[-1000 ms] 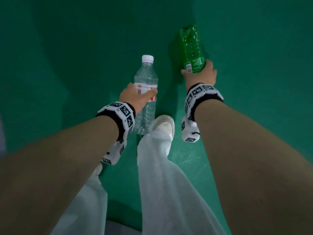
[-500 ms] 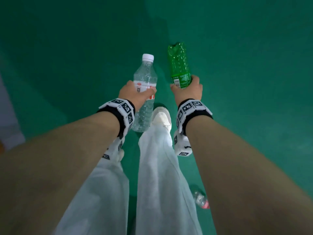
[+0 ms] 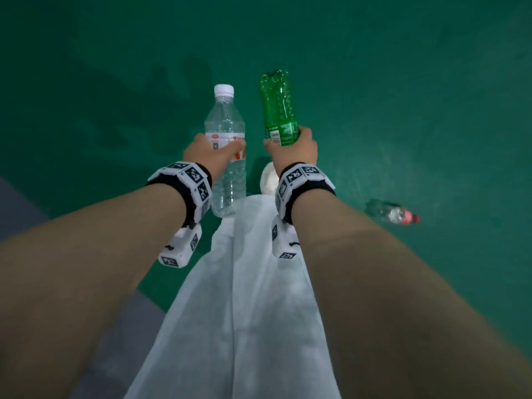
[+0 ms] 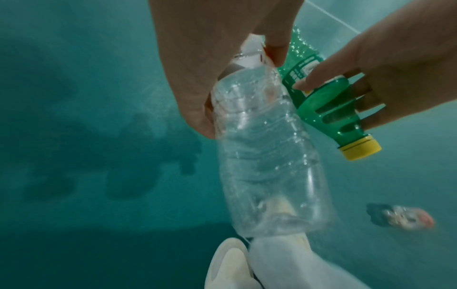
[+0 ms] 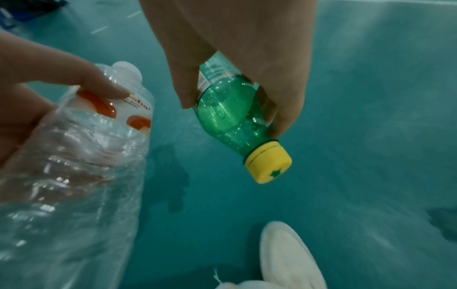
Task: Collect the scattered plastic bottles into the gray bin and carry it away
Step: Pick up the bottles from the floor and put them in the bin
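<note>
My left hand grips a clear water bottle with a white cap and a red-and-white label, held around its middle; the same bottle fills the left wrist view. My right hand grips a green bottle near its neck, base pointing away from me; its yellow cap points down in the right wrist view. Both bottles are held side by side above the green floor. A third clear bottle with a pink cap lies on the floor to my right. The gray bin is not in view.
Green floor all around. My white trouser leg and white shoe are below the hands. A gray strip of floor shows at the lower left.
The view has swung, and the pink-capped bottle on the floor has come into view at my right. Both hands keep their bottles; the green one has drawn closer to the clear one.
</note>
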### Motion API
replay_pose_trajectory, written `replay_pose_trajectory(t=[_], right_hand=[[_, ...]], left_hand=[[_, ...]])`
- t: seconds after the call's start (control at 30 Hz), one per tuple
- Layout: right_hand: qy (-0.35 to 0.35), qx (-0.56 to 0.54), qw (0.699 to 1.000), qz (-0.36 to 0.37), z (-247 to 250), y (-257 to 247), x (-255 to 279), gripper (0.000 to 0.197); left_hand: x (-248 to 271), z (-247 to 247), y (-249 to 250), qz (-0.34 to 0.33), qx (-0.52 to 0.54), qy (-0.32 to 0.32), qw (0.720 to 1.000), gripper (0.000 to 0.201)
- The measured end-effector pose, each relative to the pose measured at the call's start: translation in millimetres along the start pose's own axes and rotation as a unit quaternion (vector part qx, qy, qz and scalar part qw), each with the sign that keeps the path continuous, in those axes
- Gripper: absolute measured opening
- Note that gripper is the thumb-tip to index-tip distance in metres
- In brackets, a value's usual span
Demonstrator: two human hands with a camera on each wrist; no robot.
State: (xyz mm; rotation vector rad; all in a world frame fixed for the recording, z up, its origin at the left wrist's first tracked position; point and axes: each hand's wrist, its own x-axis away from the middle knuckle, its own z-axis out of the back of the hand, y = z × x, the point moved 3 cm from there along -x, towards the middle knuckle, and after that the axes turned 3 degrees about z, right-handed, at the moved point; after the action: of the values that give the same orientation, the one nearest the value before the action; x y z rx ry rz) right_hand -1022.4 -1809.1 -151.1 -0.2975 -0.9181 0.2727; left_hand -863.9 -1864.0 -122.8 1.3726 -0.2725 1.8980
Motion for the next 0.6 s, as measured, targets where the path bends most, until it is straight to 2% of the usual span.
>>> replay_pose_trajectory(t=[0.1, 0.2, 0.4, 0.5, 0.6], right_hand=[[0.008, -0.035, 0.998, -0.043, 17.3, 48.6, 24.5, 0.07], [0.027, -0.061, 0.994, -0.086, 36.2, 97.1, 48.8, 0.071], [0.088, -0.147, 0.972, -0.162, 90.7, 199.1, 103.8, 0.068], [0.116, -0.182, 0.958, -0.19, 111.2, 249.1, 129.6, 0.063], [0.133, -0.223, 0.941, -0.218, 126.3, 299.1, 149.6, 0.059]], left_hand=[[21.7, -27.0, -2.2, -0.019, -0.062, -0.006, 0.998, 0.047], [44.5, -61.2, -2.4, -0.037, -0.111, -0.031, 0.993, 0.05], [121.4, -152.7, -8.6, -0.12, -0.227, -0.091, 0.962, 0.039], [164.4, -199.4, -21.7, -0.144, -0.249, -0.116, 0.951, 0.037], [202.8, -245.1, -45.7, -0.131, -0.235, -0.153, 0.951, 0.028]])
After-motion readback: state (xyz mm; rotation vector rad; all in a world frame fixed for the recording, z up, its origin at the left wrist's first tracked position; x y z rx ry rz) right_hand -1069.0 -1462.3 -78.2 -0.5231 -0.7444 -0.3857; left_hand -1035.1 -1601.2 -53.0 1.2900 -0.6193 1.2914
